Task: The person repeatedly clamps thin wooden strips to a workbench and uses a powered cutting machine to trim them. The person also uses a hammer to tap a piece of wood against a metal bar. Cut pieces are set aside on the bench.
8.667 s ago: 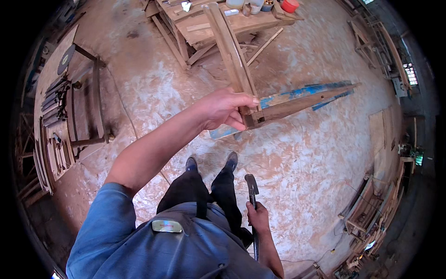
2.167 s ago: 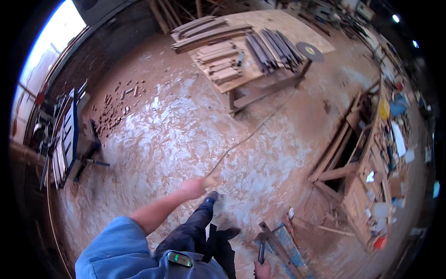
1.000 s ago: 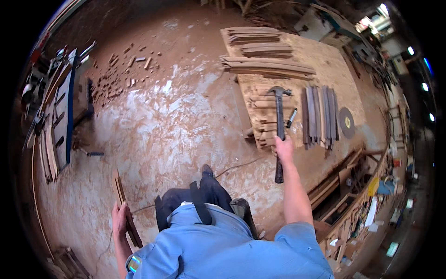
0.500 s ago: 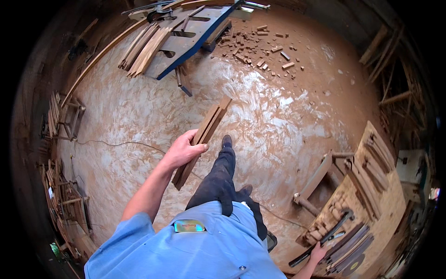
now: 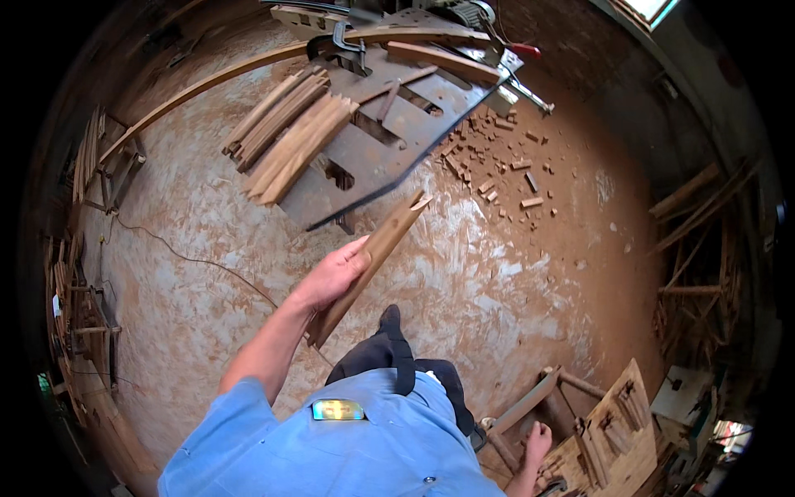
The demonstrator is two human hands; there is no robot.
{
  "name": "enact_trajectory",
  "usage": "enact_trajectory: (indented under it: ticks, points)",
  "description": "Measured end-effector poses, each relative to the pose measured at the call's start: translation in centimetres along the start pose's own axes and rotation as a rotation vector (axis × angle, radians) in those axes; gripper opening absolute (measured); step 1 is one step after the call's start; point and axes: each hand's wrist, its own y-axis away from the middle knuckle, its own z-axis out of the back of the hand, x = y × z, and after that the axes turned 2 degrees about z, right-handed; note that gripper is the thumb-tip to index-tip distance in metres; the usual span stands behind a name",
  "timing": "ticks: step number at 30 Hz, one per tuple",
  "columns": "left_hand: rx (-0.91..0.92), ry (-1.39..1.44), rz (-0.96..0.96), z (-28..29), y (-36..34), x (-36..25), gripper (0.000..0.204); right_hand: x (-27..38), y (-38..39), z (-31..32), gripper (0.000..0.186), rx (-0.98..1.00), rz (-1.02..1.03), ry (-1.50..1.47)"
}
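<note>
My left hand (image 5: pixel 335 277) is wrapped round a long brown piece of wood (image 5: pixel 383 240), held at a slant in front of my legs. Its far end is forked or notched; I cannot tell whether it is one piece or two pressed together. Just beyond that end lies the metal machine table (image 5: pixel 377 170), carrying a stack of curved wooden strips (image 5: pixel 302 149). Low on the right, my right hand (image 5: pixel 537 443) has its fingers curled in, with nothing visible in them. Beside it is a plywood board (image 5: pixel 633 439) with wooden parts on it, and a dark tool (image 5: pixel 553 487) partly cut off below.
Wood offcuts (image 5: pixel 497 170) litter the dusty floor past the machine table. A C-clamp (image 5: pixel 348 45) grips a long curved wooden strip (image 5: pixel 207 83) on that table. A cable (image 5: pixel 195 258) crosses the floor at left. Timber leans along the right wall.
The machine table is nearer in view as I have moved forward. My right hand has come away from the dark tool on the plywood board. My left hand has turned the wood slightly.
</note>
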Motion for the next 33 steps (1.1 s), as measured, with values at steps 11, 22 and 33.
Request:
enact_trajectory:
  ticks: [11,22,33]
  points:
    - [-0.482,-0.789,-0.274,4.7,-7.6,-10.4,0.049,19.4,-12.5,-15.8,0.038,0.429,0.157,0.17]
    - [-0.838,-1.249,-0.431,9.0,-32.4,-24.9,0.05,40.6,-33.4,-27.3,0.037,0.684,0.23,0.218]
    - [-0.695,-1.53,-0.346,10.5,-57.9,-33.8,0.044,51.9,-41.2,-27.8,0.03,0.705,0.147,0.116]
